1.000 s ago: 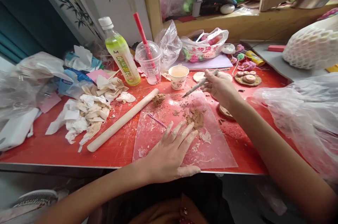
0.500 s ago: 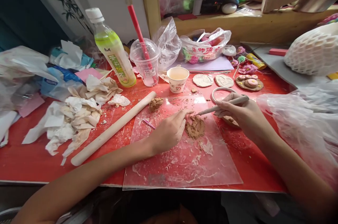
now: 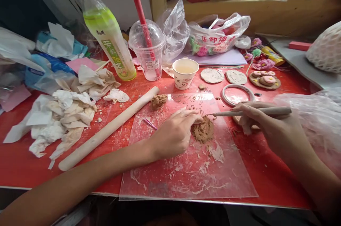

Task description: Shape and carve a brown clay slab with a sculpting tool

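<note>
My left hand (image 3: pixel 176 132) is closed, with its fingertips at the upper left edge of a flattened, rough piece of brown clay (image 3: pixel 204 131). The clay lies on a clear plastic sheet (image 3: pixel 186 180). A grey, pencil-like needle tool (image 3: pixel 255 111) is pinched in my right hand (image 3: pixel 271 126), held almost level. Its thin tip points left, at the clay's upper edge close to my left fingertips; whether it touches cannot be told. Just behind my right hand lies a pale ring (image 3: pixel 238 94). A round, flat piece under that hand is mostly hidden.
Left of the sheet are a long rolling pin (image 3: pixel 109 128) and crumpled tissues (image 3: pixel 66 112). A brown clay lump (image 3: pixel 159 101) sits near the pin's end. Behind stand a paper cup (image 3: pixel 184 77), a lidded plastic cup (image 3: pixel 149 52) and a bottle (image 3: pixel 109 34). Pale discs (image 3: pixel 212 76) lie farther right.
The view has come closer. My right hand has shifted right with the needle tool, whose tip has moved slightly along the clay's upper edge. More of the ring shows. My left fingers stay at the clay.
</note>
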Motion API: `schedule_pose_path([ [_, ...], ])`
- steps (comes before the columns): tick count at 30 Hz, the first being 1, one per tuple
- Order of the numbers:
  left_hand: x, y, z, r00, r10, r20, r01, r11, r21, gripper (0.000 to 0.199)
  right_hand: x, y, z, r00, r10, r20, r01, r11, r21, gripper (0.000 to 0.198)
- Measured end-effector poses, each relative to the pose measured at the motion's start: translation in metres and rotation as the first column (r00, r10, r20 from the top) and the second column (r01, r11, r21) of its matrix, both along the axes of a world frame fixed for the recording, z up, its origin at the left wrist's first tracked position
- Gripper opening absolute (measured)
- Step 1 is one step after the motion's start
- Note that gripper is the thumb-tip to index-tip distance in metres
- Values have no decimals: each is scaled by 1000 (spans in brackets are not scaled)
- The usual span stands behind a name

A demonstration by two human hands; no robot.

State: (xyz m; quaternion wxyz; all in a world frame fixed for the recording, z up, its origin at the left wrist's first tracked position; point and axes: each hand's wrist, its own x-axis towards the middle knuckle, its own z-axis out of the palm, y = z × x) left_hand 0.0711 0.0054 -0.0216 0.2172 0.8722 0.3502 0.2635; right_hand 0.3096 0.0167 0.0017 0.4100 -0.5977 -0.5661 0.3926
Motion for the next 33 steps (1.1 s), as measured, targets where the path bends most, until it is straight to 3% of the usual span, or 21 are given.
schedule_pose_path([
  [5, 1, -1, -1, 996, 83, 21, -83, 997, 7, 35, 7, -4, -6, 987, 143, -76, -140, 989, 41, 26],
  [10, 3, 0, -1, 990, 136, 22, -134, 987, -84, 33, 8, -7, -4, 995, 96, -6, -96, 995, 10, 7],
  [14, 4, 0, 0, 988, 147, 46, -141, 983, -118, 31, 8, -5, -3, 979, 201, -29, -201, 979, 19, 26],
  [19, 5, 0, 1, 988, 142, 56, -133, 980, -146, 32, 10, -5, -6, 979, 196, -46, -198, 980, -25, 21],
  [27, 6, -1, 5, 993, 122, -2, -121, 983, -141, 35, 10, -6, -2, 948, 313, 55, -316, 947, 64, 27],
  [33, 5, 0, 3, 991, 128, -35, -131, 984, -118, 34, 7, -8, 0, 954, 292, 63, -294, 955, 33, 27],
])
